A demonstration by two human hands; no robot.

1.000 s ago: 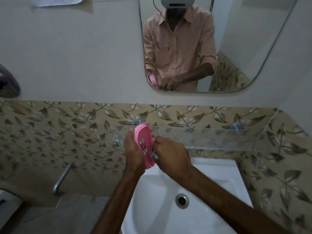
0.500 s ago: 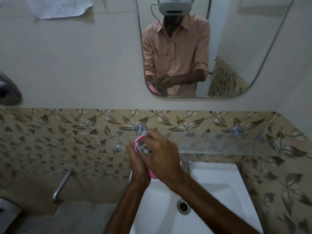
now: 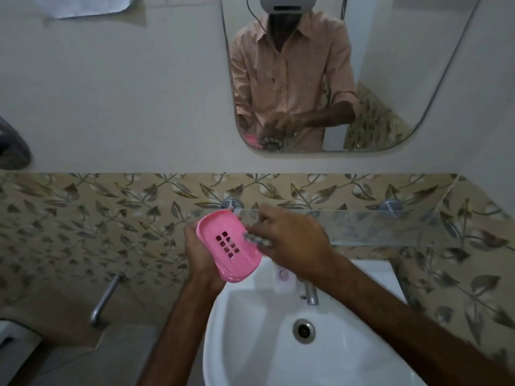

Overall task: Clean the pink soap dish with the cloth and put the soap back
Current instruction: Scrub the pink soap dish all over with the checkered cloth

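The left hand point(image 3: 202, 253) grips the pink dish point(image 3: 230, 245) from below and along its left edge, holding it up over the back rim of the sink point(image 3: 250, 338), tilted so its hollow faces the camera – the block of drain slots in its middle shows plainly. The dish sits in front of the glass shelf point(image 3: 376, 227), its far end near the shelf's left bracket. The right hand point(image 3: 292, 242) is closed on a small grey patterned cloth point(image 3: 257, 240), only a bunched bit of which pokes out from under the fingers; that bit is at the dish's right rim, touching or all but touching it – which of the two cannot be told. Below the right wrist stands the tap point(image 3: 310, 293), and the drain point(image 3: 303, 330) lies in the bowl below. A metal pipe point(image 3: 106, 299) juts from the leaf-patterned tiles at left. The mirror point(image 3: 348, 79) above repeats both hands, the pink dish and the cloth. The dish is empty, and no soap can be made out anywhere
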